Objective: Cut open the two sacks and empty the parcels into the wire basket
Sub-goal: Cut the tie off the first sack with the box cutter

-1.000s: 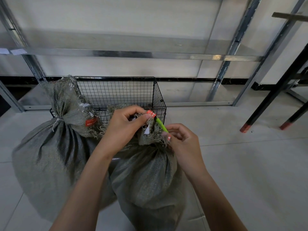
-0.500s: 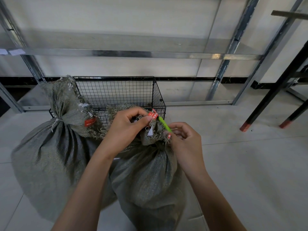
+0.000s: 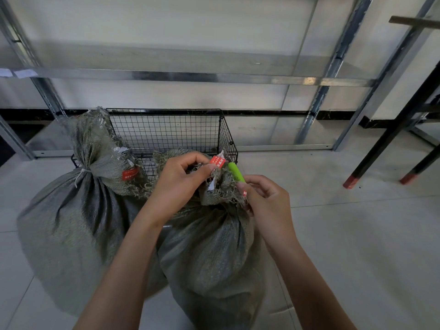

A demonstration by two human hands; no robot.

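Observation:
Two grey woven sacks stand on the floor in front of a black wire basket (image 3: 166,129). The left sack (image 3: 71,222) is tied at the neck with a white string and carries a red tag. The right sack (image 3: 209,253) is tied shut too. My left hand (image 3: 181,184) pinches the frayed top of the right sack beside a red tag (image 3: 217,161). My right hand (image 3: 266,201) grips a green-handled cutter (image 3: 235,172) held against the sack's neck. Its blade is hidden in the fabric.
A metal shelf frame (image 3: 190,76) runs along the white wall behind the basket. Black table legs (image 3: 390,139) with red feet stand at the right. Light floor tiles stretch to the right of the sacks.
Both hands have stayed at the right sack's neck. The green cutter has shifted slightly along the gathered top.

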